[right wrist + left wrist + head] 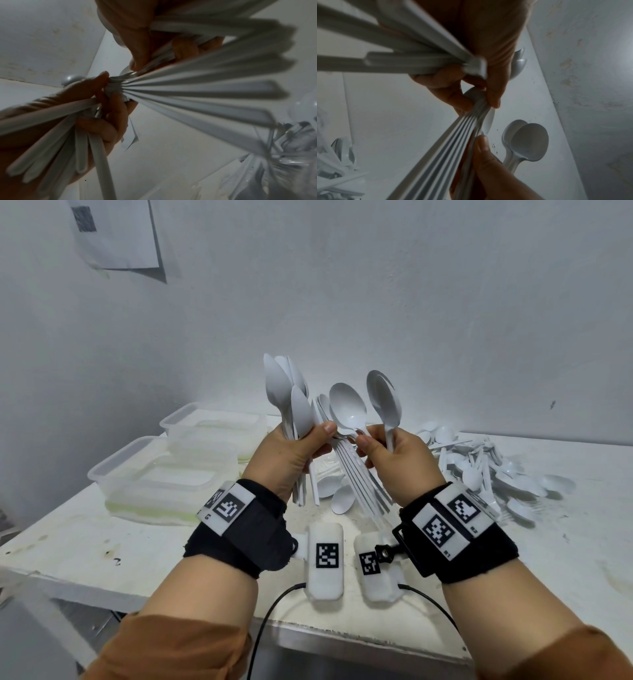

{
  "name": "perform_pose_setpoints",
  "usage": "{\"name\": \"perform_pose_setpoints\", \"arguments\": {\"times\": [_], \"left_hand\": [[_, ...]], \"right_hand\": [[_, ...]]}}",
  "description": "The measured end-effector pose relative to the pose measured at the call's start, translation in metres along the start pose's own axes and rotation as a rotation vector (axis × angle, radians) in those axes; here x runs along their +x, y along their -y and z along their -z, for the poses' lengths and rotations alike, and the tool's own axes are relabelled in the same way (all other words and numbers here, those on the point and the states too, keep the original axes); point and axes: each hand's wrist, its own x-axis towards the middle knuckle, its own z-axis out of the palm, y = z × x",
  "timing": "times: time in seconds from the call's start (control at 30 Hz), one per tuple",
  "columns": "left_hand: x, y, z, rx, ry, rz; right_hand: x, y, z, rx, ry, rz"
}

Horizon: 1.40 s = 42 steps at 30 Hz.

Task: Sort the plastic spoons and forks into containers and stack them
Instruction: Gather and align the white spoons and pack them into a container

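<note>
Spoons point(349, 419) stand bowls-up between our hands above the desk's middle, handles fanning down toward us. Our left hand point(291, 453) clenches one bundle while thumb and fingers of our right hand point(394, 460) pinch the nested white stack at its necks. Both hands touch it; containers point(164, 470) wait at the desk's left edge, the unsorted pile point(496, 470) right.

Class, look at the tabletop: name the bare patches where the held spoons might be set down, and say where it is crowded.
Bare table lies at the near left, in front of the stacked containers, and at the near right edge, below the loose cutlery pile. The middle, under the left hand and right hand, holds stray spoons. The back is crowded.
</note>
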Motion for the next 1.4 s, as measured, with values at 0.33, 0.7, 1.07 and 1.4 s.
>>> {"name": "perform_pose_setpoints", "arguments": {"times": [0.33, 0.7, 1.07, 1.4], "left_hand": [[-0.002, 0.003, 0.005, 0.026, 0.001, -0.042], [0.0, 0.005, 0.007, 0.05, -0.014, -0.038], [0.003, 0.005, 0.008, 0.03, -0.006, -0.037], [0.008, 0.011, 0.008, 0.003, -0.008, -0.009]], "right_hand": [[-0.004, 0.004, -0.004, -0.026, 0.05, -0.025], [-0.005, 0.005, -0.005, -0.013, 0.033, -0.042], [-0.003, 0.003, -0.002, 0.058, -0.054, -0.055], [-0.001, 0.004, -0.009, -0.004, 0.014, -0.069]]}}
